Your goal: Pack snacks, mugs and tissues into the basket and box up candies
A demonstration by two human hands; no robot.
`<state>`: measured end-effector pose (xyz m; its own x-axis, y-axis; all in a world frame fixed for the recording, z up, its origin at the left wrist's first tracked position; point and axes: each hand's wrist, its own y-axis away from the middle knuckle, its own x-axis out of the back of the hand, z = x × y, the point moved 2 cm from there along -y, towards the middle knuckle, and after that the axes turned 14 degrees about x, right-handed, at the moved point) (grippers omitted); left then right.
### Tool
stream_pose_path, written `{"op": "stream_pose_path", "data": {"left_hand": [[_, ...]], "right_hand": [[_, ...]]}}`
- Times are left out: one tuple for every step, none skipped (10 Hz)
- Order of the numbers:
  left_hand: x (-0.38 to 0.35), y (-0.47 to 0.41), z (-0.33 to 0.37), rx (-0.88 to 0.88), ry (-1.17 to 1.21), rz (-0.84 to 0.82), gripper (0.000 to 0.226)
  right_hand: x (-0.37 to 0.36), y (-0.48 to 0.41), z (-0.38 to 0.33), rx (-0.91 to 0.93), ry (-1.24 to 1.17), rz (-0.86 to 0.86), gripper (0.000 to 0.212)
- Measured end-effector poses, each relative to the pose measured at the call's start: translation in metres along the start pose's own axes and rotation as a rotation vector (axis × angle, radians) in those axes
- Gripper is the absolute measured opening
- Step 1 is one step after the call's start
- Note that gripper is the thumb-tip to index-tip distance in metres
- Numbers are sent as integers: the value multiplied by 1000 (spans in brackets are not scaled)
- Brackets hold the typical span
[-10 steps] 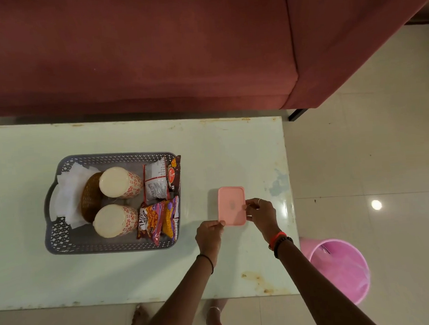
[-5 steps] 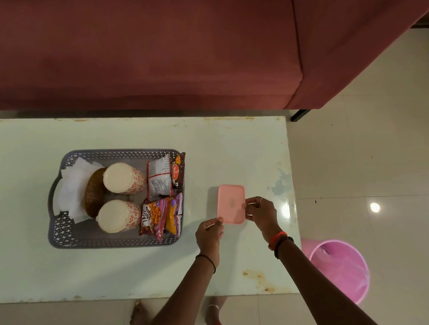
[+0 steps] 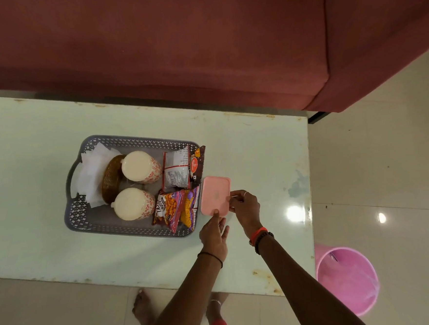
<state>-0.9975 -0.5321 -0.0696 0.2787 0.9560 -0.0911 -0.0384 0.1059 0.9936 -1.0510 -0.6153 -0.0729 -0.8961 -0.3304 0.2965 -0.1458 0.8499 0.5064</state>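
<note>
Pale green glossy table [image 3: 245, 147]: carrying everything.
Grey perforated plastic basket [image 3: 141, 142]: sitting mid-table, already holding mugs, tissues, snacks.
Pink rounded plastic box [image 3: 215, 194]: lidded, now sliding from right of centre against the basket's right wall; packing is finishing.
Right hand [image 3: 245, 205]: pinching its right edge.
Left hand [image 3: 213, 234]: fingers loose, fingertip pressing the near edge.
</note>
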Motion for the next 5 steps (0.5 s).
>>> {"op": "stream_pose_path", "data": {"left_hand": [[3, -3, 5, 1, 9, -1, 39], [6, -9, 10, -13, 5, -6, 37], [7, -9, 12, -19, -12, -14, 36], [7, -10, 9, -56, -71, 21, 36], [9, -8, 7, -92, -124, 78, 33]], "right_hand": [[-7, 0, -2, 4, -2, 12, 17], [-9, -2, 0, -6, -24, 18, 17], [-6, -2, 0, -12, -47, -10, 18], [-5, 0, -1, -25, -20, -30, 18], [-2, 3, 2, -22, 45, 10, 20]]}}
